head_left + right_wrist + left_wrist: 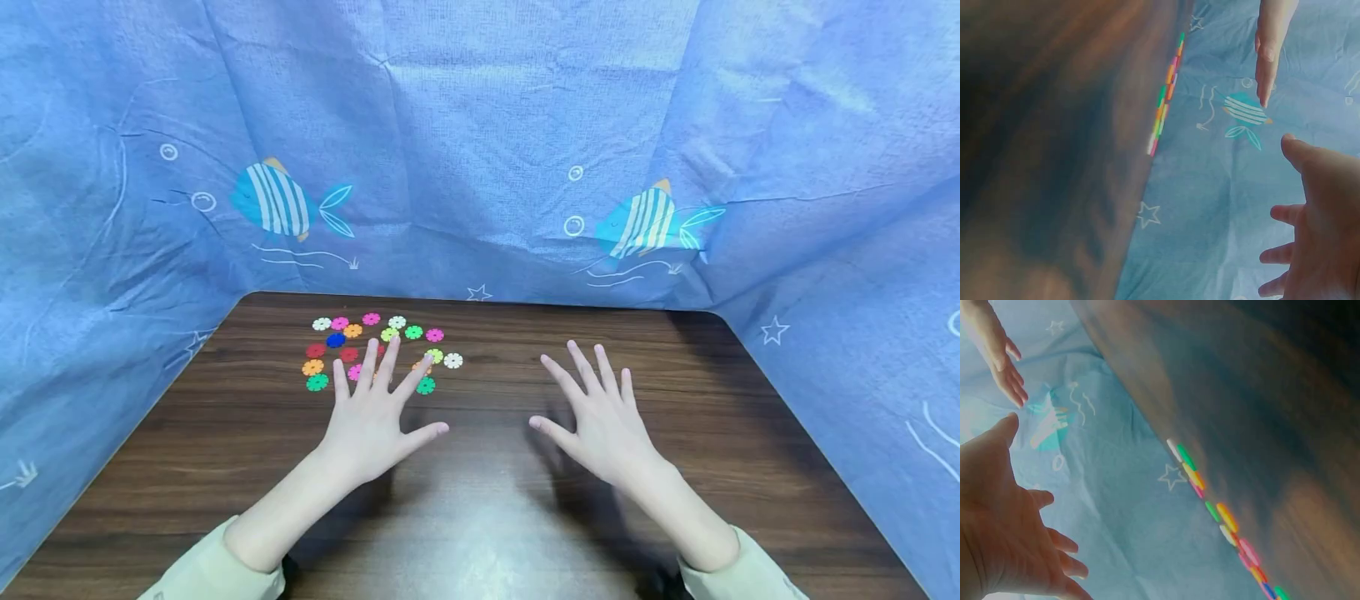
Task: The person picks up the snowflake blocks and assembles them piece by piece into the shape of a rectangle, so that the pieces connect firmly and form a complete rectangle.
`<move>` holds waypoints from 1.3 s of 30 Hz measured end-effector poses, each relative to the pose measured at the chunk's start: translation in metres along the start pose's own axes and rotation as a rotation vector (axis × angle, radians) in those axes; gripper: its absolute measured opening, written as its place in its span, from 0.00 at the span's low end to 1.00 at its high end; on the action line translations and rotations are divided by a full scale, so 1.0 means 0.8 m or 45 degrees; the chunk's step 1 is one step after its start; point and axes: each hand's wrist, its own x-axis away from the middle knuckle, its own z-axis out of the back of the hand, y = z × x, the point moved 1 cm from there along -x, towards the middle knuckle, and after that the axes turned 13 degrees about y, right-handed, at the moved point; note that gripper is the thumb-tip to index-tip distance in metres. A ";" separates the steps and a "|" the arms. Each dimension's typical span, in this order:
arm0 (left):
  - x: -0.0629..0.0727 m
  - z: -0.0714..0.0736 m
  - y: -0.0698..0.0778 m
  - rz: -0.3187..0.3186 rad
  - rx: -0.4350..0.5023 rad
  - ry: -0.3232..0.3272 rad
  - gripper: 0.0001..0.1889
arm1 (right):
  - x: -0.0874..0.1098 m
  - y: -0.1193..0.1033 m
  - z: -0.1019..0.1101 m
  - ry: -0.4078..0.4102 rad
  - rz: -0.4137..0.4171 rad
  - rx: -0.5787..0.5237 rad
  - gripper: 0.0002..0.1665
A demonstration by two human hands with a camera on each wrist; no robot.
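Both hands hover above a dark wooden table with fingers spread and hold nothing. The left hand [369,429] is nearest to a scatter of small, flat, notched plastic discs and hides part of them from the head view. Among these discs are a blue disc [335,340], a white disc [453,361], a red disc [316,351] and a green disc [317,382]. Apart from them, to the right, is the right hand [611,433], over bare wood. In the wrist views the left palm [1007,540] and right palm [1329,231] show, nothing in either.
The brown tabletop [480,433] has rounded far corners. Behind and beside it hangs a blue cloth [480,150] printed with striped fish, stars and bubbles. Light-coloured sleeves [221,567] cover the forearms near the table's front.
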 end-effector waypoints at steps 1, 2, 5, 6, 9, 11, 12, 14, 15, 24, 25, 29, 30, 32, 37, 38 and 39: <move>-0.001 0.001 -0.001 -0.002 0.003 0.003 0.46 | -0.003 -0.001 0.001 0.003 0.001 0.001 0.47; -0.003 0.002 -0.002 -0.003 0.007 0.007 0.46 | -0.007 -0.002 0.002 0.007 0.003 -0.001 0.47; -0.008 0.006 -0.008 -0.005 0.011 0.019 0.47 | -0.021 -0.005 0.005 0.035 0.014 -0.017 0.47; -0.010 0.007 -0.011 -0.005 0.014 0.025 0.47 | -0.026 -0.006 0.006 0.048 0.021 -0.024 0.47; -0.015 0.009 -0.020 -0.014 0.019 0.045 0.47 | -0.041 -0.011 0.007 0.080 0.038 -0.048 0.47; -0.019 0.009 -0.027 -0.029 0.018 0.065 0.47 | -0.050 -0.014 0.008 0.098 0.048 -0.063 0.47; -0.020 0.010 -0.031 -0.040 0.018 0.077 0.47 | -0.054 -0.015 0.008 0.103 0.051 -0.070 0.47; -0.023 0.009 -0.039 -0.062 0.006 0.100 0.47 | -0.062 -0.018 0.006 0.109 0.067 -0.088 0.47; -0.025 0.009 -0.044 -0.073 0.004 0.110 0.47 | -0.066 -0.019 0.005 0.109 0.079 -0.096 0.47; -0.041 -0.002 -0.093 -0.088 0.051 0.045 0.47 | -0.108 -0.031 -0.014 0.093 0.302 -0.207 0.46; -0.042 -0.003 -0.098 -0.085 0.048 0.034 0.48 | -0.113 -0.032 -0.018 0.080 0.322 -0.224 0.46; -0.049 -0.012 -0.120 -0.092 0.027 -0.010 0.49 | -0.128 -0.034 -0.039 0.016 0.374 -0.291 0.45; -0.051 -0.014 -0.125 -0.099 0.030 -0.013 0.49 | -0.131 -0.034 -0.044 -0.002 0.382 -0.306 0.45; -0.053 -0.020 -0.135 -0.123 0.040 -0.014 0.49 | -0.137 -0.035 -0.056 -0.026 0.395 -0.355 0.45; -0.056 -0.034 -0.157 -0.153 0.114 -0.038 0.49 | -0.148 -0.039 -0.086 -0.134 0.364 -0.490 0.45; -0.058 -0.036 -0.161 -0.155 0.134 -0.050 0.49 | -0.150 -0.040 -0.092 -0.162 0.359 -0.509 0.45; -0.059 -0.038 -0.164 -0.158 0.148 -0.062 0.49 | -0.151 -0.042 -0.098 -0.190 0.359 -0.528 0.45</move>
